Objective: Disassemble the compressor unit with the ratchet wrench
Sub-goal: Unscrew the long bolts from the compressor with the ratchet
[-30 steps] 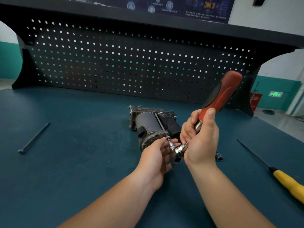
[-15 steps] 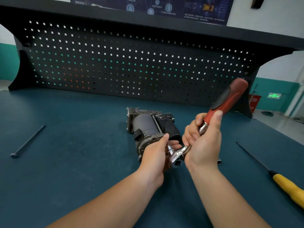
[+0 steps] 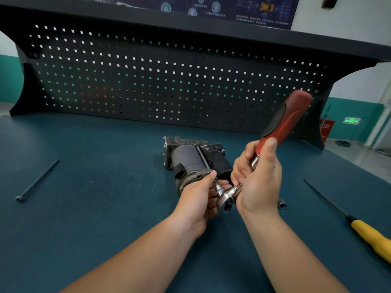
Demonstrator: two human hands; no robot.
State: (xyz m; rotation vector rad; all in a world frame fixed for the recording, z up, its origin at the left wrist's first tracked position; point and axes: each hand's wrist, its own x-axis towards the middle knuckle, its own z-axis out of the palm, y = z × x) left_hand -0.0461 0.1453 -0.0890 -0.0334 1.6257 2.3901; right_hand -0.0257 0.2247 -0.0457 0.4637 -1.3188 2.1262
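Head view: right hand [image 3: 258, 187] grips ratchet wrench [image 3: 283, 121] shaft, left hand [image 3: 196, 199] fingers curl round its socket [image 3: 219, 190], now closer to compressor unit [image 3: 188, 159] than a second ago.

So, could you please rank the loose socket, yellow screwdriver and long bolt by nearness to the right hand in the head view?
1. Loose socket, just right of the right hand.
2. Yellow screwdriver, near the right edge.
3. Long bolt, far left.

My left hand [image 3: 198, 199] and right hand [image 3: 258, 187] are bare, and so are both forearms, the left forearm [image 3: 148, 254] and the right forearm [image 3: 285, 250], up to the bottom edge of the view. My right thumb [image 3: 270, 153] has a short nail and creased skin over its knuckle.
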